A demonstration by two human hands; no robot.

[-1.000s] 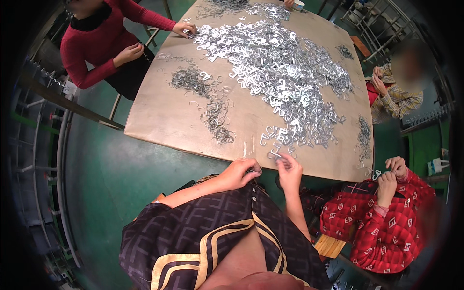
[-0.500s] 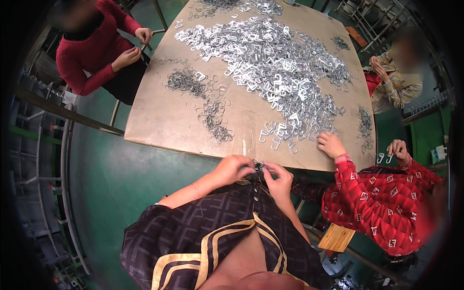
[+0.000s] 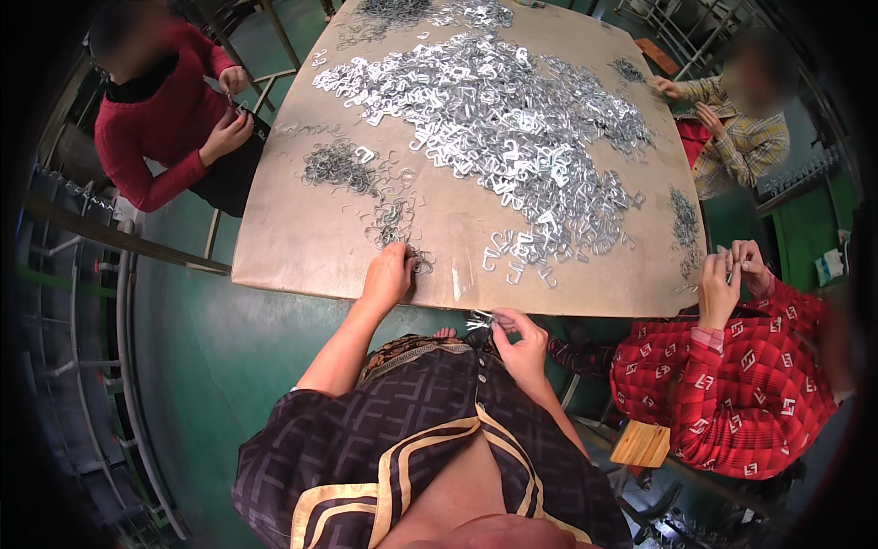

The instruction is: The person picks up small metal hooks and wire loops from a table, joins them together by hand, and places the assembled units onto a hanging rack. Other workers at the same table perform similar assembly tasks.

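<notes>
At the table's near edge my right hand (image 3: pixel 521 342) is closed on several small silvery metal hooks (image 3: pixel 478 321), which stick out to the left from its fingertips. My left hand (image 3: pixel 390 274) reaches onto the table, its fingers pinched together at the near end of a strip of thin bent wire clips (image 3: pixel 391 218). What lies between those fingertips is hidden. A darker clump of the same wire clips (image 3: pixel 337 166) lies farther off. Flat, bright metal hooks (image 3: pixel 498 119) form a large heap across the middle of the table, with a few loose hooks (image 3: pixel 517 256) at its near end.
The brown-covered table (image 3: pixel 302 247) fills the space ahead. A person in a red sweater (image 3: pixel 151 119) works at the left. On the right are people in a red patterned top (image 3: pixel 732 384) and a yellow checked shirt (image 3: pixel 754 146). A wooden stool (image 3: pixel 640 445) stands right of me.
My left hand has left my right hand and moved forward and left to the wire clips. My right hand stays near the edge with the hooks. The neighbour in red has withdrawn a hand from the heap.
</notes>
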